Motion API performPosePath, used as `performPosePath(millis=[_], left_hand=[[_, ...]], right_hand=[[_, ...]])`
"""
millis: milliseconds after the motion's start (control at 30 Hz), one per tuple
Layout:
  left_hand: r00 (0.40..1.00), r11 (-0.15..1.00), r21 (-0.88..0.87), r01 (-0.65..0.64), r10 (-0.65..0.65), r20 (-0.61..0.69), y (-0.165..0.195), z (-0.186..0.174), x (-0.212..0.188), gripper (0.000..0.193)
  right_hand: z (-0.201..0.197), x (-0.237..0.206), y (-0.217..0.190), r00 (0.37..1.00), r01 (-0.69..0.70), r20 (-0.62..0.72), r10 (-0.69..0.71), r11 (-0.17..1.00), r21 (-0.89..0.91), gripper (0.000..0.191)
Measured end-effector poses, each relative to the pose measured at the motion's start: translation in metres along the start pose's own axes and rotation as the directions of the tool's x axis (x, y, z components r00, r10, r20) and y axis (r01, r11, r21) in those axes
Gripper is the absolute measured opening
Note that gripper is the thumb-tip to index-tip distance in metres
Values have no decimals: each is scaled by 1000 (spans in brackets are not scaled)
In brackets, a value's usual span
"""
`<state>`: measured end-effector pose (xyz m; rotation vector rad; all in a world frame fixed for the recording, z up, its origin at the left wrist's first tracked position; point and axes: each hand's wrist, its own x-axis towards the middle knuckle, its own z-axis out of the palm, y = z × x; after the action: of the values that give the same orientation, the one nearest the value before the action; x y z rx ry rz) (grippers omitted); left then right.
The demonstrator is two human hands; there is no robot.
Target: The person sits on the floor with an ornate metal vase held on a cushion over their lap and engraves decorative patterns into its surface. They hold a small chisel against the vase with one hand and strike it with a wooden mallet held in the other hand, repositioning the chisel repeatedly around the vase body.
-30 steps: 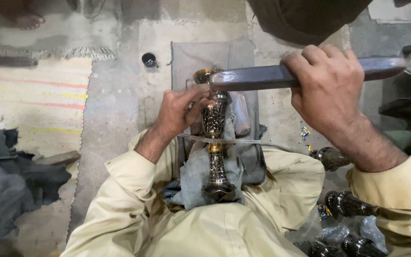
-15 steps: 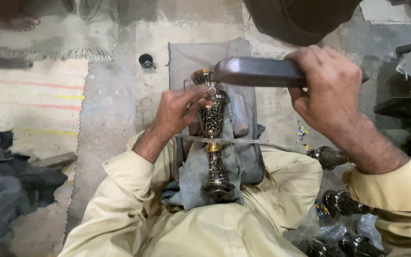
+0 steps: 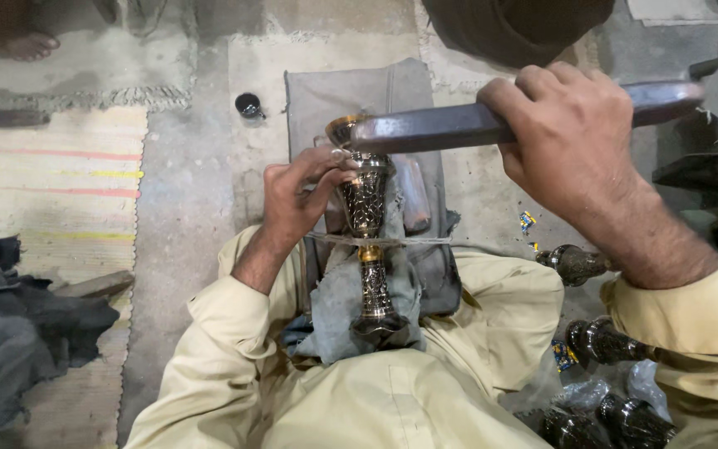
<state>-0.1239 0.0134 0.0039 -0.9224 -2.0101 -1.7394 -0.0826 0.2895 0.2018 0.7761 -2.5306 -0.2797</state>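
**Two hands at an engraved metal stem**

We look down at our own lap. Our left hand [image 3: 301, 199] curls its fingers closed around the upper part of an ornate metal stem [image 3: 367, 241], gripping just beneath its flared brass-coloured cup. The stem lies lengthwise between our knees, its cup pointing away from us and its dark base toward our body, resting on a grey cloth [image 3: 338, 299] spread over a grey padded block [image 3: 351, 91]. A thin string [image 3: 425, 241] crosses the stem near its middle.

Our right hand [image 3: 571, 141] is clenched in a full fist around a long flat metal bar [image 3: 434, 129]. The bar runs sideways, and its free end sits over the rim of the cup; we cannot tell whether it touches.

Beside our right knee lie several more dark engraved metal pieces [image 3: 600, 341]. A small black cup [image 3: 248, 106] stands on the concrete floor beyond the block, and a striped mat [image 3: 51, 183] lies to the left.
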Motion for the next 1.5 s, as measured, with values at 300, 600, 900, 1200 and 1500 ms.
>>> performPosePath(millis=[300, 600, 900, 1200, 1500], left_hand=[[998, 998, 53, -19, 22, -66, -7, 7, -6, 33], [999, 992, 124, 27, -22, -42, -13, 3, -7, 26], [999, 998, -38, -40, 39, -25, -15, 2, -9, 41], [999, 997, 62, -37, 40, -37, -16, -2, -7, 42], [998, 998, 70, -10, 14, -60, -24, -2, -11, 40]], right_hand=[[7, 8, -8, 989, -8, -144, 27, 992, 128, 31], [-10, 29, -22, 997, 67, -33, -74, 980, -187, 18], [-2, 28, -11, 995, 81, -55, -79, 996, 29, 15], [-3, 29, -14, 993, 106, -22, -112, 976, -188, 15], [-8, 32, -26, 991, 107, -56, -124, 965, -240, 16]])
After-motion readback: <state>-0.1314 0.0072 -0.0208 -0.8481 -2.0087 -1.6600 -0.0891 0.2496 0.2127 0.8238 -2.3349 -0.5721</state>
